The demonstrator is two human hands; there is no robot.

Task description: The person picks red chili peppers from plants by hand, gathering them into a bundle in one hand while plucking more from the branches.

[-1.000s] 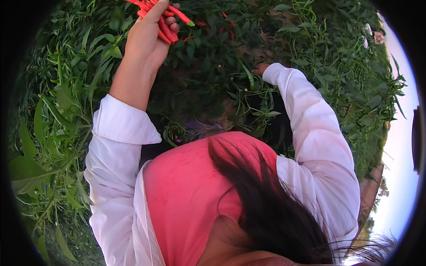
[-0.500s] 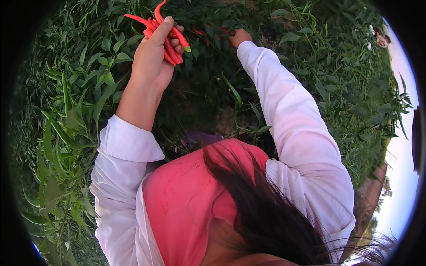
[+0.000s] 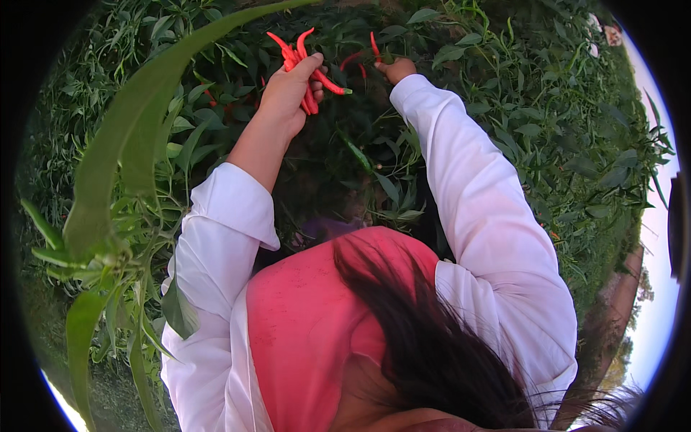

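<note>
Picking in hand, by my judgement
Left hand [image 3: 294, 85] closed round red chillies [image 3: 301, 59]; right hand [image 3: 397, 70], curled, at a lone chilli [image 3: 375, 47] amid leaves [image 3: 450, 52], hold unconfirmed from here; next move appears to call for a firm, gentle grip

Around me, on the near side of a brown strip [image 3: 622, 289], dense green plants [image 3: 533, 129] spread wide. Beyond that strip I see trees [image 3: 643, 291] and pale blue sky [image 3: 659, 309]. Daylight falls softly over the plants on my side of the strip, with darker shade low among them.
</note>
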